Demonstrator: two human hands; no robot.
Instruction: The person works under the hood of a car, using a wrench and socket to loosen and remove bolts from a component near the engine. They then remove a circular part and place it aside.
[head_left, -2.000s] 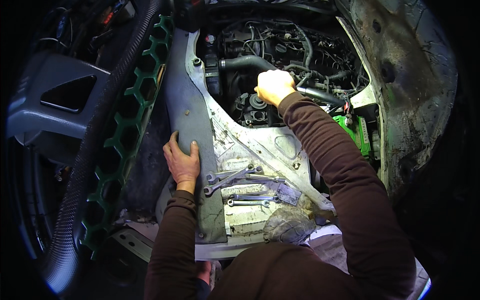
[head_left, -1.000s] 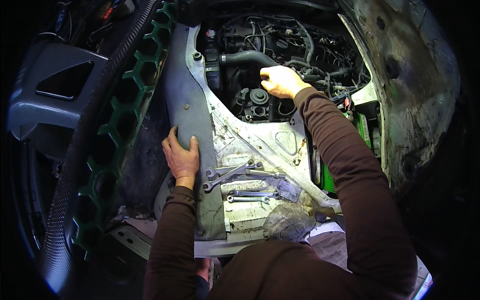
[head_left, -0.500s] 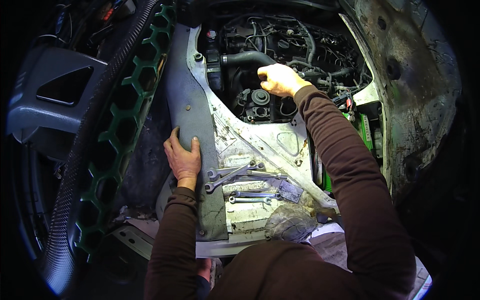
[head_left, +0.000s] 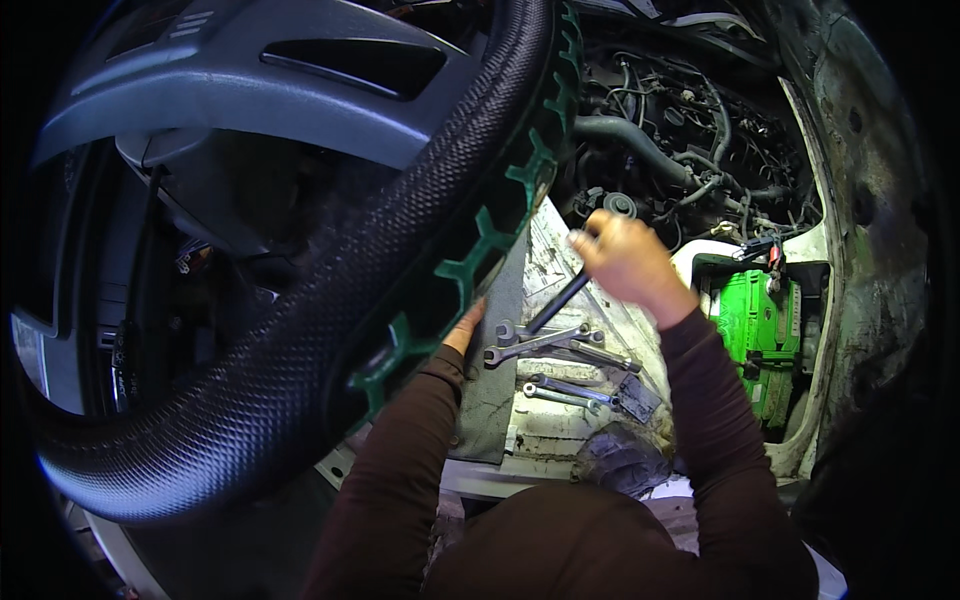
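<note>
My right hand [head_left: 628, 260] is closed around a dark, rod-like tool [head_left: 562, 300], held slanting above the pale metal floor. The tool's upper end is hidden in the fist, so its kind cannot be made out. Just under it lie several open-end wrenches [head_left: 545, 343], crossed over one another. A smaller pair of wrenches [head_left: 568, 392] sits nearer to me. My left hand [head_left: 464, 328] rests on the grey mat strip [head_left: 485, 385] with its thumb stretched out; the steering wheel [head_left: 290, 330] hides most of its fingers.
At the upper right is an exposed engine [head_left: 680, 130] with a thick hose [head_left: 640, 145]. A green battery [head_left: 757, 335] with clamped cables stands in a recess on the right. A dark crumpled cloth [head_left: 622, 458] lies near me. The large textured wheel rim covers the left side.
The view has swung left, bringing the steering wheel across the left hand. My right hand has come back from the engine toward the wrenches, and a dark tool now shows in it.
</note>
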